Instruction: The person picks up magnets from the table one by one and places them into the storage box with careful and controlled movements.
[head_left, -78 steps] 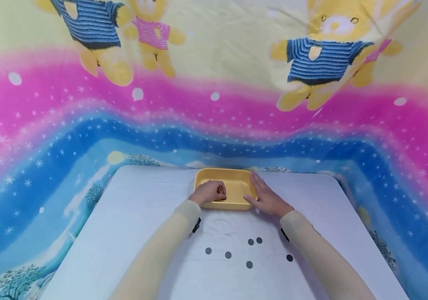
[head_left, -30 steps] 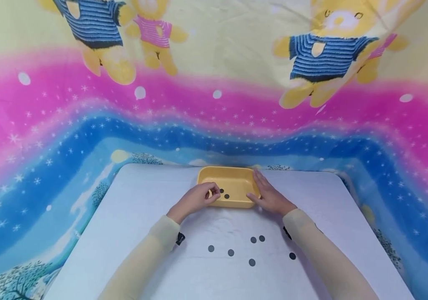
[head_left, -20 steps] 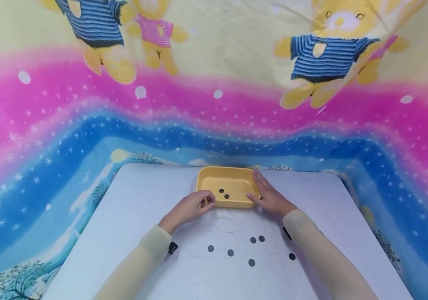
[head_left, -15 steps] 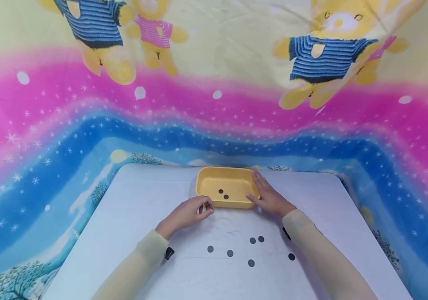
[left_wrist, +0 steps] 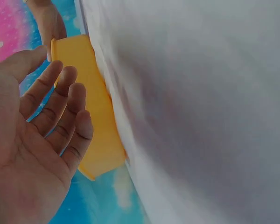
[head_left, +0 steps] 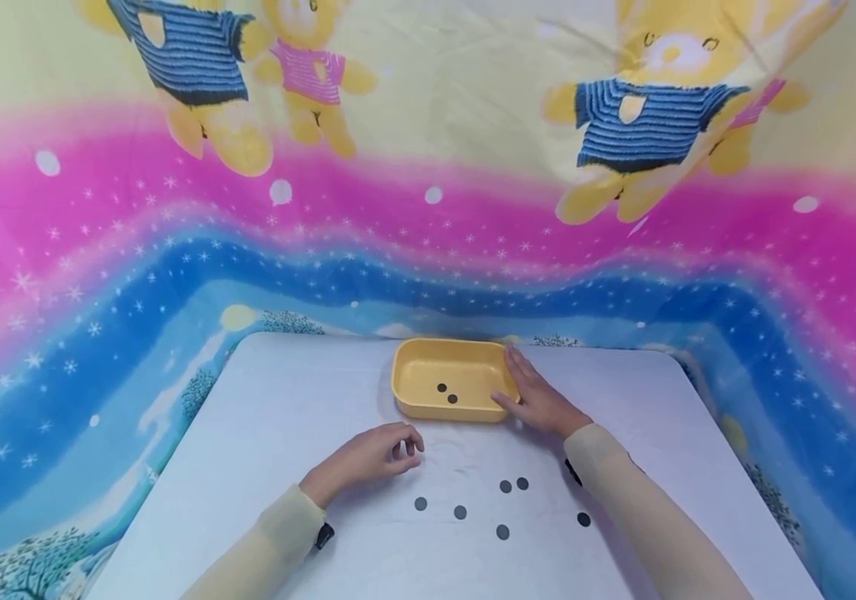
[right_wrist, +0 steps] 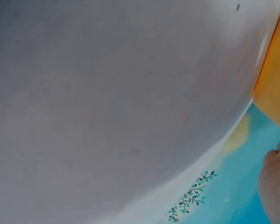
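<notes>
The left hand [head_left: 371, 456] hangs over the white-covered bench [head_left: 307, 400], near the front left corner of a yellow rectangular tub [head_left: 428, 412]. Its fingers are loosely bent, with gaps between them in the left wrist view, and it holds nothing. The right hand [head_left: 543, 404] rests against the tub's right end, its fingers laid straight along that wall and its thumb over the near right corner. The tub stands upright at the far edge of the bench. Two small dark discs [head_left: 453, 399] lie inside it, close together on the floor near the front wall.

Six more dark grey discs [head_left: 460, 512] lie on the bench in front of the tub: a close pair, three set apart from one another, and a darker one near the right forearm. Both arms wear cream sleeves [head_left: 641, 508]. Behind the bench hangs a cloth [head_left: 428, 242] printed with teddy bears and snowflakes.
</notes>
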`<state>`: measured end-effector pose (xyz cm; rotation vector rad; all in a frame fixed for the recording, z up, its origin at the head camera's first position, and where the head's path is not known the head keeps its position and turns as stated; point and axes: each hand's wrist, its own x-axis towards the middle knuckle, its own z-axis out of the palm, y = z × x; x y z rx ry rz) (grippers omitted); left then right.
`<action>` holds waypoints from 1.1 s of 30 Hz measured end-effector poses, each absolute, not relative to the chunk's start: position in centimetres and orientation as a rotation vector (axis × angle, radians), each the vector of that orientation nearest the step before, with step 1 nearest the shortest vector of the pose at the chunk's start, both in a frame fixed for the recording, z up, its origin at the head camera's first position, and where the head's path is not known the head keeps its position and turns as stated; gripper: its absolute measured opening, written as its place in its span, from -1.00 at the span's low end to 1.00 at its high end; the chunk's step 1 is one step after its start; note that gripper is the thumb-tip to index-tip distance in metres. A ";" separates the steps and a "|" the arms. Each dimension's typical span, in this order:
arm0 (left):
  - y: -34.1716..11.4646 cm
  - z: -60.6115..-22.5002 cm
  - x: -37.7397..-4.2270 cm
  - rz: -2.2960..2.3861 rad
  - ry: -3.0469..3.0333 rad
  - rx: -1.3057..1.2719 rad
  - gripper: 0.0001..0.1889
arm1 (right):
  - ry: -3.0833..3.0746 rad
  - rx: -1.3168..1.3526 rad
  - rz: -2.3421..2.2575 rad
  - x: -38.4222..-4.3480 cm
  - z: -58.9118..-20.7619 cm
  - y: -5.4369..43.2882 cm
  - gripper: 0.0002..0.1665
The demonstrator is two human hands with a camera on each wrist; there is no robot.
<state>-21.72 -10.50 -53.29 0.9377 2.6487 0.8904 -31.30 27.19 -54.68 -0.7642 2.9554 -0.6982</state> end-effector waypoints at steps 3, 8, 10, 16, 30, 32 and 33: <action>-10.8 -53.5 -21.3 0.893 2.632 0.967 -0.82 | 2.959 -0.755 -0.697 -31.3 -54.7 26.9 0.21; -10.7 -54.0 -20.7 0.847 2.617 0.996 -0.77 | 2.961 -0.743 -0.709 -31.1 -54.7 27.0 0.20; -10.8 -54.4 -20.4 0.817 2.616 0.998 -0.75 | 2.963 -0.749 -0.706 -31.1 -54.7 27.0 0.20; -10.8 -54.9 -19.9 0.803 2.587 1.024 -0.71 | 2.958 -0.753 -0.720 -31.0 -54.6 27.0 0.20; -10.5 -55.2 -19.5 0.741 2.503 1.061 -0.71 | 2.956 -0.765 -0.718 -30.9 -54.4 27.0 0.19; -10.5 -55.2 -19.6 0.740 2.489 1.064 -0.71 | 2.955 -0.766 -0.726 -30.9 -54.4 27.0 0.19; -10.4 -55.2 -19.6 0.741 2.480 1.061 -0.72 | 2.956 -0.770 -0.725 -30.9 -54.4 27.0 0.19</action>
